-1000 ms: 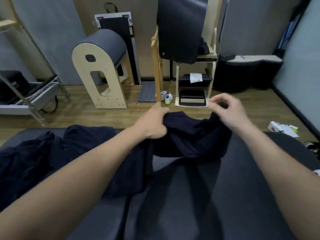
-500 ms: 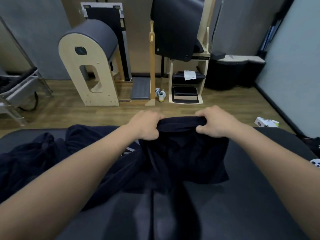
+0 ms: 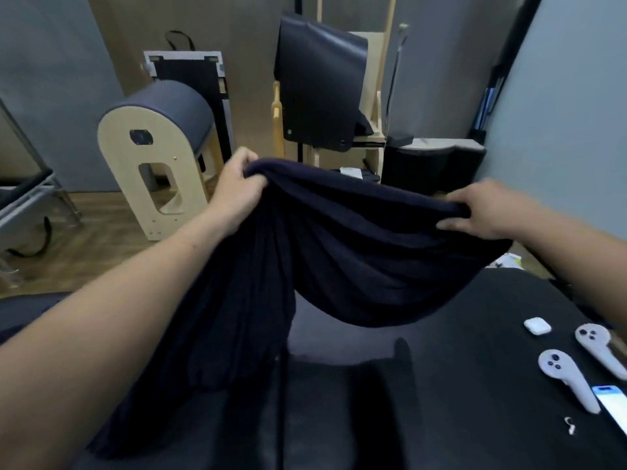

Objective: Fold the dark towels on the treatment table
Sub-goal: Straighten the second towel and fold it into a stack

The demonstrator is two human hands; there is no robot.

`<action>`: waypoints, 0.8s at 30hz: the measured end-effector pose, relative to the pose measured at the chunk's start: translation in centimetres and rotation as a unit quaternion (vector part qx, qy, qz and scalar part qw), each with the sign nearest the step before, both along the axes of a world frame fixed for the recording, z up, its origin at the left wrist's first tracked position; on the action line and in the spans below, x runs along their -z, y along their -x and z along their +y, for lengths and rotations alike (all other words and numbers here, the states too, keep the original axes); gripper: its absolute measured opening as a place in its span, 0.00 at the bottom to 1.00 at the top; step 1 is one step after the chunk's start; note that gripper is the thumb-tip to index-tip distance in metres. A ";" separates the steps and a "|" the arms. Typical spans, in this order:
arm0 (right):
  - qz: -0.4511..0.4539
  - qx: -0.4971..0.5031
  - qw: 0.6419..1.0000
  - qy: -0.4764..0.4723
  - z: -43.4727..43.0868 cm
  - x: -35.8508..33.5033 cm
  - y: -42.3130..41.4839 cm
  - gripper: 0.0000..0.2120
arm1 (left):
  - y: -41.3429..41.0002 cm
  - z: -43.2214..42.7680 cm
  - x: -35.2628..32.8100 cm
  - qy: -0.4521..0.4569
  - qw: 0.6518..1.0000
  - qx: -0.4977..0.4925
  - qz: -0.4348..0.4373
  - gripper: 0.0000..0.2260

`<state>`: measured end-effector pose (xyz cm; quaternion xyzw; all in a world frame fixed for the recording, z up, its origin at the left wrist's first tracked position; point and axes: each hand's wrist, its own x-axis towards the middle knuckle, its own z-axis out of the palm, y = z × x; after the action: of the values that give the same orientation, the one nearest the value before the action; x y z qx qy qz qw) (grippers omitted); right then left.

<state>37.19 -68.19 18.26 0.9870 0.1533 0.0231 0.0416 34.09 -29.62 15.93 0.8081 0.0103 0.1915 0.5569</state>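
A dark navy towel (image 3: 356, 245) hangs in the air above the black treatment table (image 3: 458, 385). My left hand (image 3: 237, 188) grips its upper left edge, raised high. My right hand (image 3: 481, 212) grips the upper edge further right, slightly lower. The cloth sags between both hands, and its left part drapes down along my left forearm onto the table. The other towels at the left are mostly hidden behind my arm.
On the table's right side lie two white controllers (image 3: 570, 378), a white earbud case (image 3: 537, 325) and a phone (image 3: 614, 407). Beyond the table stand a wooden arched barrel (image 3: 152, 157), a wooden frame with a dark pad (image 3: 322, 86) and a black bin (image 3: 431, 164).
Both hands have risen and moved apart, lifting the towel off the table and spreading its top edge. The view has turned to the right, bringing in the controllers and phone.
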 end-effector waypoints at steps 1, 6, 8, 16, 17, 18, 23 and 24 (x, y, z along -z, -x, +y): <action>-0.008 0.004 1.000 -0.007 -1.2 0.1 -0.3 0.20 | -0.6 0.3 -1.5 -0.010 0.999 -0.022 -0.026 0.08; -0.056 0.117 0.972 -0.196 -7.4 1.4 -0.8 0.30 | -0.4 6.9 -1.4 -0.417 0.899 -0.072 0.113 0.11; -0.097 0.157 0.946 -0.268 -8.6 2.2 -1.6 0.34 | 1.3 8.1 0.2 -0.516 0.838 -0.052 0.170 0.11; -0.162 0.196 0.915 -0.313 -9.3 0.1 -4.7 0.37 | 3.3 9.9 5.7 -0.445 0.863 -0.068 0.230 0.10; -0.162 0.179 0.917 -0.318 -8.3 -0.4 -4.8 0.36 | 3.3 9.1 5.6 -0.397 0.890 -0.066 0.214 0.10; -0.157 0.153 0.921 -0.321 -6.5 -1.0 -4.6 0.31 | 3.0 7.6 5.3 -0.350 0.916 -0.046 0.190 0.11; 0.029 -0.096 0.939 -0.329 7.2 -1.0 -1.3 0.23 | 1.2 -5.0 1.1 -0.237 0.954 0.147 0.110 0.10; 0.075 -0.142 0.935 -0.316 9.5 -0.4 -0.3 0.28 | 1.0 -6.9 0.4 -0.247 0.952 0.160 0.087 0.09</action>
<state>37.48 -58.69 18.65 0.9159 0.2795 0.0021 -0.2881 33.10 -36.50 15.56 0.9252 -0.1185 0.0249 0.3597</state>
